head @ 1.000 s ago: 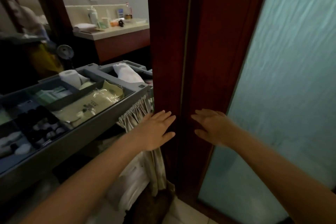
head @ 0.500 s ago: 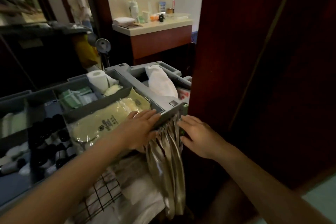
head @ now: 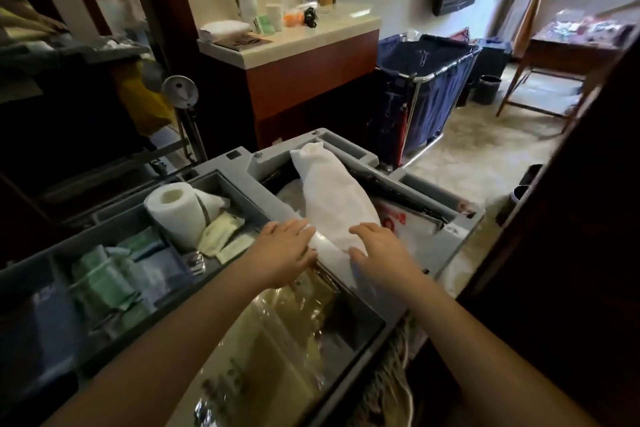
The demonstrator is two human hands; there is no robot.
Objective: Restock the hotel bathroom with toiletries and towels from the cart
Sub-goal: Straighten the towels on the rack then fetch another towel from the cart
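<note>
Obs.: white towel bundle (head: 332, 198) lies lengthwise in the open end bin of the cart (head: 457, 232), its far tip propped on the bin's 12 o'clock rim. Left hand (head: 285, 251) and right hand (head: 379, 251) rest on its near end from either side, fingers nearly straight, not wrapped round it; thumbs hidden. Risks, judged: lifted from this end alone, the soft roll likely sags or unrolls; the far tip may drag on the rim; the loose red-printed sheet (head: 398, 218) under it could come up with it. Around: toilet roll (head: 175, 211) at 9 o'clock in the next compartment, green sachets (head: 104, 281) at 8, plastic-wrapped packs (head: 277, 329) at 6 beneath the forearms. Blue laundry hamper (head: 419, 94) at 1 o'clock, counter (head: 311, 35) at 12. Dark wooden door (head: 571, 253) crowds the 4 o'clock side, narrowing the way out.
</note>
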